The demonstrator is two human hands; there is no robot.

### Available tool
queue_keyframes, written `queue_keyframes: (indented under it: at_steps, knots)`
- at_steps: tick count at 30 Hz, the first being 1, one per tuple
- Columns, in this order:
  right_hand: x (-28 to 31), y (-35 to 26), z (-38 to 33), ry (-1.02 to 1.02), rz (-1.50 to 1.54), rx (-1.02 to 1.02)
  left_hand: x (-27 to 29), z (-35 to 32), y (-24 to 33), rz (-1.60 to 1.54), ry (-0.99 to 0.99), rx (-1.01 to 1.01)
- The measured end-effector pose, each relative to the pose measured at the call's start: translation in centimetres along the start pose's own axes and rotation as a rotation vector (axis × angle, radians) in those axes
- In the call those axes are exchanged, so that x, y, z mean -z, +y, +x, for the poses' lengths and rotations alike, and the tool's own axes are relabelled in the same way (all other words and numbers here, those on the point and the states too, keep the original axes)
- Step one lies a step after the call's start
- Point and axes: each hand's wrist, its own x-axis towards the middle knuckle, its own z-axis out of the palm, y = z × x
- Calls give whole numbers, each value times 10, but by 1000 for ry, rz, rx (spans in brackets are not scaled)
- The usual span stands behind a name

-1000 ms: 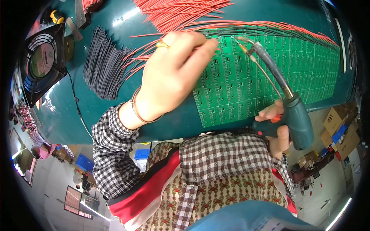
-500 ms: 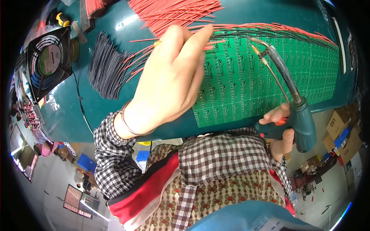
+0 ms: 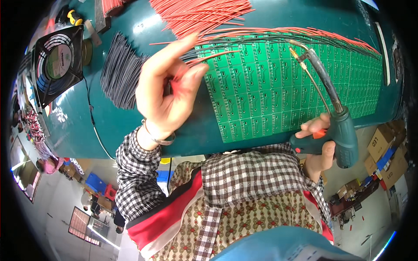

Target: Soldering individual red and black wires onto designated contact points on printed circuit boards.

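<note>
My left hand [image 3: 167, 89] is over the left edge of the circuit boards, palm partly turned up, thumb and forefinger apart, the other fingers curled. A few red and black wires [image 3: 217, 55] stick out from it to the right; the fingers hide where they are gripped. My right hand [image 3: 320, 143] grips a dark green soldering gun [image 3: 344, 139] with a red trigger. Its bent tip and brass feed tube [image 3: 310, 75] point at the upper rows of a panel of green circuit boards [image 3: 261, 95]. Red and black wires [image 3: 305, 35] line the panel's far edge.
Loose red wires [image 3: 196, 17] lie at the back and a bundle of black wires [image 3: 123, 71] left of my hand. A square black fan [image 3: 58, 65] stands at the far left, its cable [image 3: 92, 115] running down the green table [image 3: 87, 139]. Cardboard boxes [image 3: 387, 152] are beyond the right edge.
My left hand has moved left, away from the boards, and turned from back up to partly palm up, its thumb and forefinger spreading. The soldering gun has shifted slightly right.
</note>
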Motion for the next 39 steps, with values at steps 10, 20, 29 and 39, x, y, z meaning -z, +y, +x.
queue_keyframes:
  at_steps: [10,20,29,39]
  knots:
    - [9,5,2,-24,-7,67,3,28,25,145,-448,252]
    - [28,11,6,-43,11,126,-30,81,35,682,-615,-229]
    - [23,8,2,-47,35,43,-27,25,-2,504,-463,-357]
    - [1,-12,-5,-47,-172,-144,-35,21,-2,522,-376,-393]
